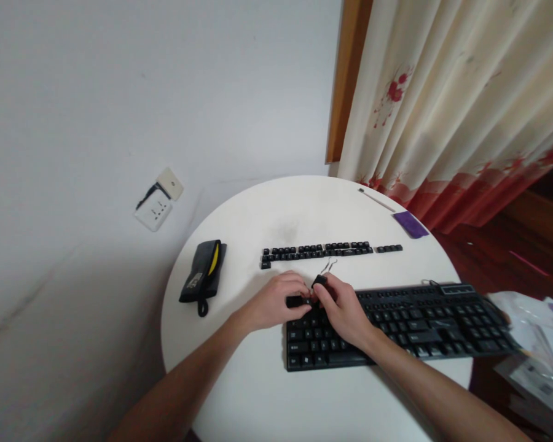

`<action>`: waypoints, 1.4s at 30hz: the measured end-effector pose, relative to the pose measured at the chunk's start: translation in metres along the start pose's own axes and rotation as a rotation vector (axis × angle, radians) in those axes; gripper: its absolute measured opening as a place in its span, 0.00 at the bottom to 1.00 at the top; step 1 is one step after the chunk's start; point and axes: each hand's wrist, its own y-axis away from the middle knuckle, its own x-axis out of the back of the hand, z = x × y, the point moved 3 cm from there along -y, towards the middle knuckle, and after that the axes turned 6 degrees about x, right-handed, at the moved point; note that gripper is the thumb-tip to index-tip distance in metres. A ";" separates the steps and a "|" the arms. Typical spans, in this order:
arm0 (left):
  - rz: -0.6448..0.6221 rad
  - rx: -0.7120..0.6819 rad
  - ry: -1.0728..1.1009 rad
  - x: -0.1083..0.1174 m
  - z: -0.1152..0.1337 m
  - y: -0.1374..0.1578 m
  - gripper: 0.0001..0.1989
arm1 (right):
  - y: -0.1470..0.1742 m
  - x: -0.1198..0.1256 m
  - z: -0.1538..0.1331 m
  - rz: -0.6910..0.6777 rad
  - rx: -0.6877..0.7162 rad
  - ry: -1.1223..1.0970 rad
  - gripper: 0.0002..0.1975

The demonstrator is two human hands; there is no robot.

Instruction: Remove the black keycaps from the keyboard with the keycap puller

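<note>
A black computer keyboard lies on the white round table, slightly turned. My right hand is closed around the black handle of a wire keycap puller. The puller's thin wire prongs point away from me. My left hand is over the keyboard's upper left corner, fingers bent and thumb and fingertips pinched together beside the right fingertips. Whatever is between them is too small and hidden to make out. Beyond both hands, loose black keycaps stand in rows on the table.
A dark grey pouch with a yellow item inside lies at the left. A small brush and a purple cloth rest near the far right edge. Plastic bags are beside the table at right. A wall and a curtain stand behind.
</note>
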 end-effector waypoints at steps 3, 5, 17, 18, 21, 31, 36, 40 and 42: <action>0.082 0.024 0.009 -0.001 -0.004 0.001 0.09 | 0.000 0.000 0.002 0.010 -0.022 -0.046 0.12; 0.093 -0.005 -0.001 -0.002 -0.004 0.001 0.10 | 0.000 -0.001 0.005 0.011 -0.045 -0.108 0.12; 0.171 -0.209 -0.284 -0.002 0.016 0.004 0.07 | 0.000 0.003 0.003 0.089 -0.001 -0.103 0.13; 0.181 -0.209 -0.281 -0.002 0.017 0.004 0.07 | 0.000 0.002 0.003 0.085 0.003 -0.111 0.13; 0.190 -0.177 -0.222 -0.002 0.013 0.004 0.06 | 0.000 0.001 0.003 0.083 0.006 -0.121 0.12; 0.343 0.237 -0.345 0.029 -0.057 0.004 0.05 | -0.004 0.006 0.000 0.121 -0.030 -0.084 0.16; 0.316 0.312 -0.420 0.030 -0.076 0.007 0.05 | -0.004 0.005 0.001 0.109 -0.038 -0.082 0.16; 0.314 0.323 -0.429 0.028 -0.080 0.007 0.06 | -0.004 0.005 0.002 0.104 -0.039 -0.084 0.16; 0.318 0.330 -0.425 0.029 -0.081 0.007 0.08 | -0.003 0.004 0.002 0.099 -0.034 -0.085 0.16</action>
